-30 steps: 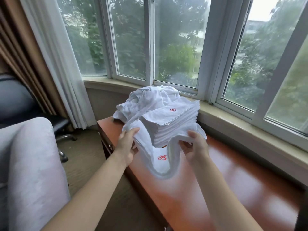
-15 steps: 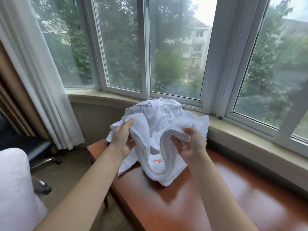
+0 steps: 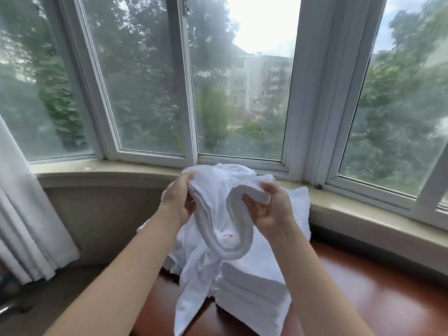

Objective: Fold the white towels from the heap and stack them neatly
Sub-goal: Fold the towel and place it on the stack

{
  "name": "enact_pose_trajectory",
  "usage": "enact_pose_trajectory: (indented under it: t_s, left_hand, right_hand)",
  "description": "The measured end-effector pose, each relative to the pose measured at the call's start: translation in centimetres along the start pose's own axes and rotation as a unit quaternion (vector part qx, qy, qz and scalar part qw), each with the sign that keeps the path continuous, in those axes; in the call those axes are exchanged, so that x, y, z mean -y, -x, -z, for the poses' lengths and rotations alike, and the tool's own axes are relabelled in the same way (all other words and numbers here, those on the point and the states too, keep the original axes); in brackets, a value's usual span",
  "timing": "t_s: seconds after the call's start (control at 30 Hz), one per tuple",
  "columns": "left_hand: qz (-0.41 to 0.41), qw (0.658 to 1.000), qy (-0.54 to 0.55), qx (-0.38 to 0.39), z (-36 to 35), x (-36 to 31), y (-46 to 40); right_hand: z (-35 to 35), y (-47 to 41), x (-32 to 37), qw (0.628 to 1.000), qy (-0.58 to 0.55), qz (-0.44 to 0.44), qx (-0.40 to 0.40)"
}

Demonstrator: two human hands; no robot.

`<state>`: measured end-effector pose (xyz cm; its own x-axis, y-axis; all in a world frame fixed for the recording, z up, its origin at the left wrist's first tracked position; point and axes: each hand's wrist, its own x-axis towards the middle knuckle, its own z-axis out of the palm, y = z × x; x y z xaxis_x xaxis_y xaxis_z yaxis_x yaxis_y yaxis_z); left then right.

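I hold a white towel with a small red mark up in the air; it sags in a U between my hands. My left hand grips its left end and my right hand pinches its right end. A loose tail of white cloth hangs down below my hands. Below and to the right, a stack of folded white towels stands on the reddish wooden table. Crumpled white towels of the heap show behind my hands, partly hidden.
A stone window sill and a bay window run close behind the table. A white curtain hangs at the left. The floor lies left of the table's edge.
Both hands have lifted the towel higher, above the stack, and drawn closer together. My view has tilted up toward the window.
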<state>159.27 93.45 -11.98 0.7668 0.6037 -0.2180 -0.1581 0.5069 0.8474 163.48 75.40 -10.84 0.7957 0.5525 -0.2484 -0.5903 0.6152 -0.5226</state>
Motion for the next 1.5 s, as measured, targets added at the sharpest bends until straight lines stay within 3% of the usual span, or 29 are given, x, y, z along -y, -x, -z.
enact_pose_trajectory:
  t_s: [0.2, 0.43, 0.9, 1.2, 1.33, 1.5]
  left_hand:
    - [0.054, 0.993, -0.045, 0.096, 2.6, -4.0, -8.3]
    - [0.082, 0.983, -0.080, 0.145, 2.7, -6.3, -14.4]
    - [0.124, 0.959, -0.128, 0.221, 4.0, -6.3, -21.6]
    - [0.175, 0.896, -0.178, 0.368, 3.3, -7.0, -26.3]
    - [0.203, 0.856, -0.174, 0.443, -0.8, -5.9, -25.9]
    - [0.199, 0.811, -0.189, 0.517, -7.9, -4.1, -26.3]
  right_hand:
    - [-4.6, -4.8, -4.0, 0.994, -0.047, 0.089, -0.034]
    - [-7.7, -8.6, -6.1, 0.982, -0.067, 0.154, -0.091]
    - [-8.5, -14.7, -10.7, 0.956, -0.137, 0.224, -0.133]
    - [-9.7, -15.6, -16.6, 0.869, -0.180, 0.401, -0.226]
    - [-9.7, -14.7, -15.1, 0.827, -0.154, 0.484, -0.243]
    - [-9.1, -14.7, -10.4, 0.798, -0.091, 0.526, -0.279]
